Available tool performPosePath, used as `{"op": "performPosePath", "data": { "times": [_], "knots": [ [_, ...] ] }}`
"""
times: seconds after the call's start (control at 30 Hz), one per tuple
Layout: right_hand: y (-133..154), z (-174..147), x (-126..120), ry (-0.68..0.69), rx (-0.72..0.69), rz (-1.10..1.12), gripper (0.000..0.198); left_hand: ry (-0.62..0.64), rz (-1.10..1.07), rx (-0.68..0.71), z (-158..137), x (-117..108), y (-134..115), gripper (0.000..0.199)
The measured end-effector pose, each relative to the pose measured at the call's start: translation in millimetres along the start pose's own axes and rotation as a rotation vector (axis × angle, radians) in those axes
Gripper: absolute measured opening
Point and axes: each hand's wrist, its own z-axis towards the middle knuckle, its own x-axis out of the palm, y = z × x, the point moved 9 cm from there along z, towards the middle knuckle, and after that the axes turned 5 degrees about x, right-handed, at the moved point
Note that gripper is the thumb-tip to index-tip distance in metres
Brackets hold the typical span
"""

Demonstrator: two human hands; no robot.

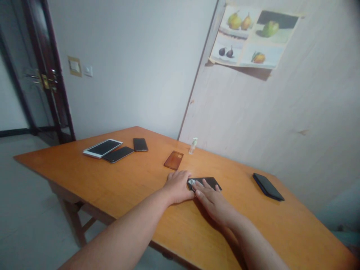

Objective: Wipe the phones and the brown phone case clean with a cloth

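Note:
A dark smartphone (210,182) lies flat on the wooden table, its screen up. Fingers and thumb of my left hand (177,188) bracket the phone's left end and hold it against the tabletop. With its fingertips, my right hand (211,200) presses a small white wipe (192,182) onto the phone's left part. The fingers of that hand are stretched forward over the screen and cover some of it. Just beyond my left hand is a clear brown phone case (173,160), and a small clear spray bottle (193,146) stands upright behind it.
On the table (135,180), a white tablet (102,148) touches a black phone (119,154) at the left. Another dark phone (140,144) lies beside them. A black folding case (268,186) rests at the right. The wall (135,67) borders the table's far side.

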Motion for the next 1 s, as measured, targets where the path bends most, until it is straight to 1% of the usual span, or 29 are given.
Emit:
{"op": "performPosePath", "data": {
  "times": [0.03,0.13,0.17,0.2,0.23,0.27,0.37,0.4,0.43,0.47,0.5,0.6,0.63,0.67,0.7,0.73,0.83,0.87,0.9,0.93,1.0],
  "knots": [
    [-6.7,2.7,-1.4,-0.010,0.042,-0.017,0.059,0.001,0.001,0.001,0.1,0.2,0.1,0.053],
    [-46.0,8.4,-13.3,-0.098,0.292,-0.099,0.057,-0.003,0.007,-0.003,0.5,0.5,1.0,0.053],
    [-55.7,8.2,-16.6,-0.124,0.353,-0.119,0.056,-0.003,0.007,-0.007,0.6,0.7,1.4,0.054],
    [-59.9,7.8,-18.4,-0.140,0.378,-0.127,0.056,-0.004,0.006,-0.011,0.7,0.7,1.6,0.054],
    [-57.6,7.7,-18.3,-0.144,0.361,-0.126,0.056,-0.003,0.005,-0.010,0.7,0.8,1.4,0.054],
    [-49.2,8.0,-16.1,-0.133,0.305,-0.115,0.056,-0.002,0.003,-0.006,0.6,0.9,0.8,0.053],
    [-8.6,7.6,-5.1,-0.061,0.046,-0.059,0.057,0.000,0.001,-0.004,0.2,0.7,-0.4,0.051],
    [0.5,7.8,-2.3,-0.039,-0.011,-0.049,0.057,0.003,0.001,-0.010,0.0,0.7,-0.3,0.051],
    [3.0,9.1,-1.2,-0.031,-0.025,-0.048,0.058,0.007,0.002,-0.017,-0.2,0.7,0.1,0.051],
    [-2.1,11.7,-2.0,-0.038,0.011,-0.057,0.058,0.011,0.003,-0.022,-0.3,0.6,0.3,0.052],
    [-14.0,14.8,-4.3,-0.057,0.088,-0.073,0.058,0.015,0.002,-0.023,-0.4,0.6,0.2,0.053],
    [-62.0,17.8,-14.0,-0.131,0.387,-0.131,0.057,0.021,-0.010,-0.024,-0.3,0.4,0.1,0.056],
    [-71.6,16.9,-16.0,-0.148,0.445,-0.144,0.057,0.020,-0.016,-0.026,-0.3,0.3,0.2,0.056],
    [-74.4,16.3,-16.4,-0.155,0.458,-0.153,0.057,0.016,-0.022,-0.025,-0.3,0.0,0.0,0.057],
    [-70.1,16.4,-15.5,-0.155,0.428,-0.155,0.057,0.010,-0.028,-0.021,-0.3,-0.3,-0.5,0.058],
    [-59.4,16.8,-13.2,-0.146,0.362,-0.149,0.056,0.004,-0.033,-0.012,-0.4,-0.7,-1.4,0.059],
    [-10.7,16.0,-2.0,-0.076,0.077,-0.087,0.056,-0.008,-0.044,0.003,-0.7,-1.6,-3.1,0.059],
    [1.2,15.3,0.7,-0.054,0.011,-0.065,0.056,-0.007,-0.047,0.002,-0.9,-1.7,-2.9,0.059],
    [6.5,15.4,2.0,-0.040,-0.016,-0.050,0.056,-0.004,-0.048,-0.004,-1.1,-1.6,-2.3,0.059],
    [4.2,16.7,1.7,-0.037,0.000,-0.045,0.056,-0.001,-0.048,-0.012,-1.2,-1.5,-1.4,0.061],
    [-20.5,20.2,-2.7,-0.059,0.138,-0.055,0.056,0.007,-0.045,-0.022,-1.1,-1.2,0.0,0.068]
  ]
}}
